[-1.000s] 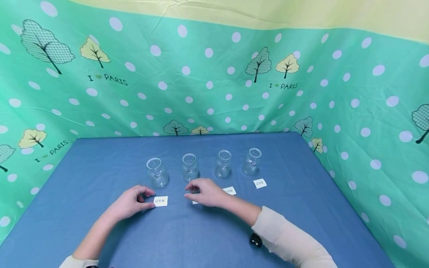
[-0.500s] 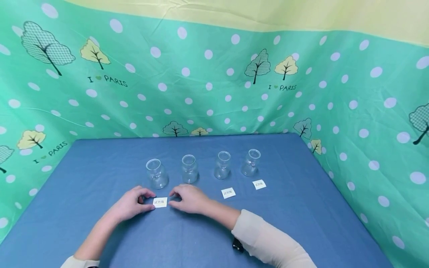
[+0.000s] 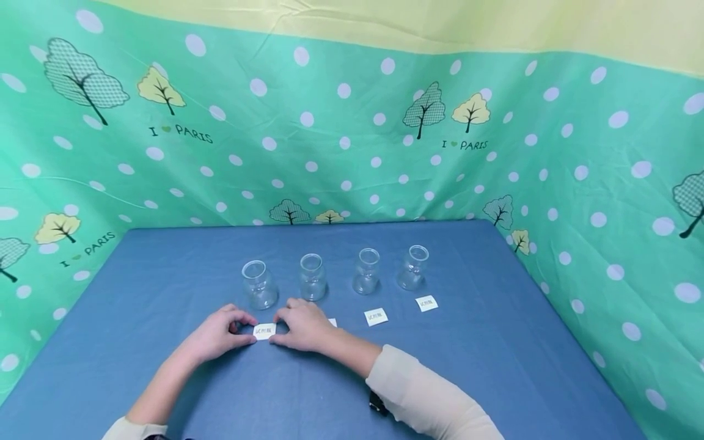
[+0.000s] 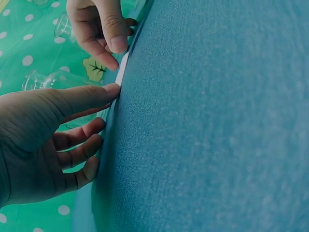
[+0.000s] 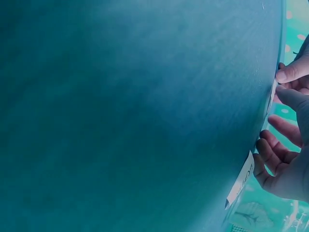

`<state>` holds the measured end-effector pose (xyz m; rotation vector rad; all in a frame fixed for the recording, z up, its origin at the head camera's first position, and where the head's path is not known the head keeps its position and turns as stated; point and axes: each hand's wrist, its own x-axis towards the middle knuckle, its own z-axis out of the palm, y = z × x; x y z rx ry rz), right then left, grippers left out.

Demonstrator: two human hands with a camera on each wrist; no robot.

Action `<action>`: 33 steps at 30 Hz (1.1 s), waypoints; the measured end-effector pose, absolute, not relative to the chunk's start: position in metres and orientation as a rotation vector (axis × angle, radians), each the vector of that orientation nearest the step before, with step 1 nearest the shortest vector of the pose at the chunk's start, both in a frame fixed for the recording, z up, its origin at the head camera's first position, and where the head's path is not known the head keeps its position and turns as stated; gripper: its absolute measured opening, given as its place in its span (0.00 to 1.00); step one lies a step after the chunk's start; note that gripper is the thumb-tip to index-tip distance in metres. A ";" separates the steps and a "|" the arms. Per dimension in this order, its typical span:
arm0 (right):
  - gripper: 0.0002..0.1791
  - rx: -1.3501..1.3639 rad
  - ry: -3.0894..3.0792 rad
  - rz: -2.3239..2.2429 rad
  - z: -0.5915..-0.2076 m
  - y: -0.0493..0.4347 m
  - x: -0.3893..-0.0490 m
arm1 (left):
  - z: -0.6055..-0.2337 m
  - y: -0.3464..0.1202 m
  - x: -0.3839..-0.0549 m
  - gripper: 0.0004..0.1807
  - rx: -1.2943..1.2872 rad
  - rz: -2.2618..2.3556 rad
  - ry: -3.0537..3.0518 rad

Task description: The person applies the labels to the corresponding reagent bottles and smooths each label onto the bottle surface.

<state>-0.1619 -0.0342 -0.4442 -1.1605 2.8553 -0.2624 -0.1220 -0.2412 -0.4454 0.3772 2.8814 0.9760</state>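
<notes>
A white paper label [image 3: 264, 331] with handwritten characters lies flat on the blue table in front of the leftmost glass jar [image 3: 260, 286]. My left hand [image 3: 220, 335] touches its left corners with thumb and index fingertips, which stand apart. At the right edge is my right hand [image 3: 304, 325], its thumb and index finger bent loosely at the corners. In the left wrist view the left thumb rests on the label's edge [image 4: 122, 70]. A second label [image 3: 332, 322] is mostly hidden behind the right hand; the right wrist view shows a label [image 5: 240, 180] beside its fingers.
Three more glass jars stand in a row to the right: one jar [image 3: 313, 278], another jar [image 3: 366, 272] and a last jar [image 3: 413, 269]. Two further labels, a nearer one [image 3: 376, 316] and a right one [image 3: 426, 304], lie before them. A patterned green curtain [image 3: 352, 140] hangs behind the table.
My right hand has moved left, from over the second label to the right edge of the leftmost label. The left hand has stayed at that label's left edge.
</notes>
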 end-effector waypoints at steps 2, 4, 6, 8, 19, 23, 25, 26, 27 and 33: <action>0.19 -1.153 2.855 -0.247 -0.444 -0.035 -0.162 | -0.445 -0.241 -0.122 0.13 0.380 0.979 2.879; 0.18 -1.139 2.853 -0.240 -0.443 -0.036 -0.161 | -0.445 -0.241 -0.122 0.13 0.378 0.979 2.878; 0.18 -1.123 2.851 -0.238 -0.444 -0.037 -0.161 | -0.445 -0.241 -0.122 0.13 0.375 0.978 2.877; 0.17 -1.108 2.851 -0.240 -0.444 -0.038 -0.161 | -0.446 -0.241 -0.122 0.13 0.371 0.975 2.879; 0.14 -1.075 2.857 -0.302 -0.442 -0.037 -0.161 | -0.445 -0.242 -0.121 0.15 0.364 0.993 2.886; 0.14 -1.073 2.861 -0.350 -0.441 -0.033 -0.162 | -0.443 -0.243 -0.120 0.16 0.350 1.008 2.878; 0.14 -1.067 2.867 -0.378 -0.440 -0.030 -0.162 | -0.443 -0.242 -0.120 0.16 0.338 1.013 2.868; 0.14 -1.062 2.869 -0.394 -0.440 -0.029 -0.162 | -0.443 -0.242 -0.120 0.16 0.330 1.019 2.858; 0.14 -1.059 2.872 -0.404 -0.439 -0.028 -0.162 | -0.443 -0.242 -0.120 0.15 0.322 1.032 2.846; 0.14 -1.052 2.878 -0.486 -0.433 -0.020 -0.162 | -0.441 -0.239 -0.122 0.15 0.292 1.166 2.717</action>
